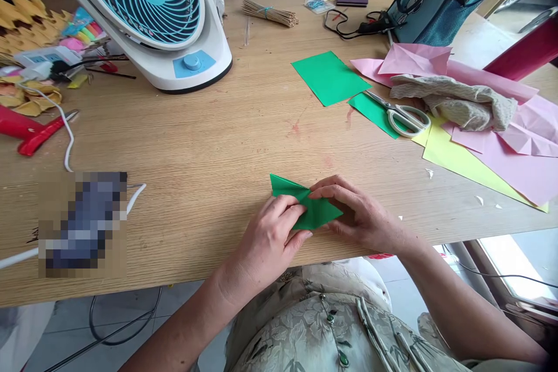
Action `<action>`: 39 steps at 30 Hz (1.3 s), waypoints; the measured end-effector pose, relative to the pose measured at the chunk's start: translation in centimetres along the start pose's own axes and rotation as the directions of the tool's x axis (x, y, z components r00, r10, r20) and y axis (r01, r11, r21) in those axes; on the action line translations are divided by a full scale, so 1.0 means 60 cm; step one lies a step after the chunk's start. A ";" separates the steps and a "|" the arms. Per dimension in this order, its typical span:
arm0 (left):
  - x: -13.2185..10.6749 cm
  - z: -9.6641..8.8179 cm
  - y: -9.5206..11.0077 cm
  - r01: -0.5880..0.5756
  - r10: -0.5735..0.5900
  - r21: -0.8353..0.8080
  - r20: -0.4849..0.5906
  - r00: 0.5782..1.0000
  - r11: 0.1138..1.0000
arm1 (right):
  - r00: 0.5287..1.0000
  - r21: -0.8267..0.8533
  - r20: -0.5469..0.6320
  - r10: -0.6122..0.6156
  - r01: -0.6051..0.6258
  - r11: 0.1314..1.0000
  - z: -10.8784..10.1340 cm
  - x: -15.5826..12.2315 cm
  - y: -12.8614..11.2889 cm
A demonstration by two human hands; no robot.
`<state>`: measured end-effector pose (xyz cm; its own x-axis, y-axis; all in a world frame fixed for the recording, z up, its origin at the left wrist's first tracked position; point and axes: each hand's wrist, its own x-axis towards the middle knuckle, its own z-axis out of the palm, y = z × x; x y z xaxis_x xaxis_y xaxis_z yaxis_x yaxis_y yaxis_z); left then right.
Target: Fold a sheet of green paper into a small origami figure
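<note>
The folded green paper (320,215) lies between the hands, near the front edge of the wooden table (196,145). The left hand (274,226) pinches it, fingertips bent onto its face and thumb at its lower edge; the right hand (361,212) pinches its upper edge and right side. For a clean fold, corners are best matched first, one hand then holding the layers while the other presses the crease outward against the flat wood. Behind stand a fan (161,14), left, and a bag (422,0), right; scissors (393,111) rest on a green strip (368,110) beside a cloth (457,102) on pink paper (523,177). Tiled floor (183,314) shows below.
</note>
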<state>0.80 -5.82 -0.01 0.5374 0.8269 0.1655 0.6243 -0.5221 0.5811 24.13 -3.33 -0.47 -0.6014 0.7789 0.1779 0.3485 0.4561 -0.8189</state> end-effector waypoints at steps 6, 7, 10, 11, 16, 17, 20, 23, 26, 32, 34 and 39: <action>-0.025 -0.036 -0.014 -0.065 0.083 0.095 -0.199 0.977 0.993 | 0.995 -0.033 -0.026 0.095 -0.095 0.995 0.001 0.016 -0.002; -0.024 -0.043 -0.023 0.015 0.048 0.167 -0.366 0.929 0.986 | 0.996 -0.043 -0.034 0.088 -0.090 0.995 0.004 0.019 -0.003; -0.006 -0.060 -0.057 0.174 -0.085 0.159 -0.453 0.888 0.972 | 0.998 -0.086 -0.049 0.046 -0.050 0.995 0.011 0.028 -0.003; 0.003 -0.062 -0.068 0.182 -0.138 0.083 -0.376 0.916 0.980 | 0.998 -0.107 -0.045 0.032 -0.036 0.994 0.011 0.031 -0.003; 0.038 -0.051 -0.086 0.181 -0.218 -0.244 -0.135 0.967 0.953 | 1.000 -0.193 0.018 0.008 -0.005 0.981 0.006 0.046 -0.009; 0.041 -0.049 -0.083 0.151 -0.182 -0.228 -0.126 0.975 0.962 | 1.000 -0.195 0.022 0.014 -0.010 0.981 0.006 0.049 -0.010; 0.040 -0.044 -0.074 0.082 -0.102 -0.145 -0.137 0.985 0.986 | 0.995 -0.197 -0.022 0.096 -0.098 0.975 0.009 0.059 -0.010; 0.033 -0.045 -0.075 0.021 -0.031 -0.116 -0.081 0.996 0.993 | 0.982 -0.221 -0.083 0.167 -0.182 0.958 0.016 0.065 -0.008; 0.022 -0.050 -0.082 -0.079 0.079 -0.063 -0.011 0.997 0.995 | 0.987 -0.281 -0.088 0.138 -0.157 0.947 0.024 0.065 -0.005; 0.004 -0.069 -0.082 -0.238 0.238 0.012 0.000 0.971 0.971 | 0.999 -0.383 -0.017 0.028 -0.033 0.923 0.030 0.062 -0.002; 0.003 -0.073 -0.073 -0.273 0.271 -0.025 -0.066 0.960 0.962 | 1.000 -0.399 -0.006 0.002 -0.004 0.917 0.031 0.062 0.000; 0.006 -0.056 -0.055 -0.355 0.356 -0.072 0.003 0.934 0.932 | 0.998 -0.413 -0.047 -0.044 0.021 0.911 0.031 0.060 0.003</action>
<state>-2.98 -3.10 0.83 0.7263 0.5859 0.3595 0.3502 -0.7654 0.5399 20.66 -1.23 -1.01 -0.5815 0.7775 0.2394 0.6017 0.6091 -0.5167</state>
